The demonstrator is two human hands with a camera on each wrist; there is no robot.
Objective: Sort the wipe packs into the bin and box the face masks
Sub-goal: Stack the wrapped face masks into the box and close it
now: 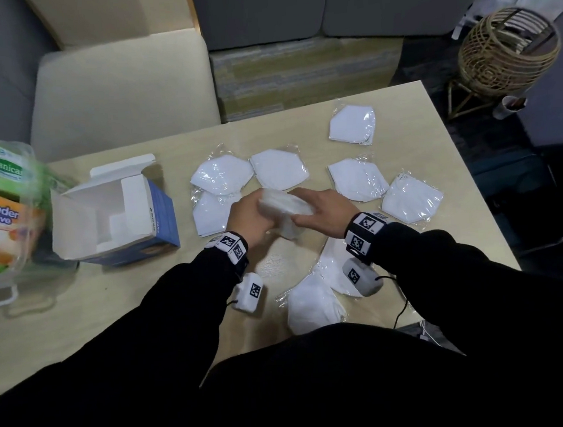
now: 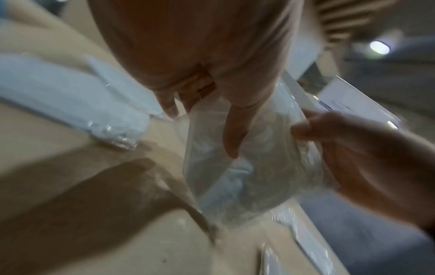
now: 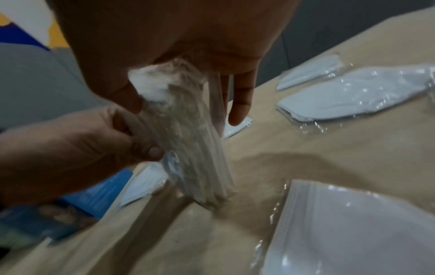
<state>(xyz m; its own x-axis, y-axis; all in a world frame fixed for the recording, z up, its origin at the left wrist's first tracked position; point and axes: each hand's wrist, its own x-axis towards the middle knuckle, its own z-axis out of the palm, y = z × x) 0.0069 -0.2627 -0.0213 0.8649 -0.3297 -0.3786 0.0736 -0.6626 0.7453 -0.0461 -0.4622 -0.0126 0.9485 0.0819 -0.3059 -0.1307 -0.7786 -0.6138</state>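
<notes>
Between my left hand [image 1: 247,215] and my right hand [image 1: 323,210] I hold a stack of masks [image 1: 284,204] above the table [image 1: 120,308]. The open box [image 1: 113,211] lies left of my fingers, the bin [image 1: 3,212] further left. Loose masks [image 1: 357,178] lie beyond and right of my fingertips, others [image 1: 313,301] behind my wrists.

Both forearms, in black sleeves, reach forward over the worktop [image 1: 399,111] and converge toward 12 o'clock, each wrist banded with a marker-printed cuff. The left hand [image 1: 250,215] grips the stack of masks [image 1: 284,206] from the 9 o'clock side, fingers curled round it, thumb pressed on its face. The right hand [image 1: 326,210] holds the same stack from 3 o'clock, thumb on one face, fingers stretched along the other. The stack stands on edge between them.
</notes>
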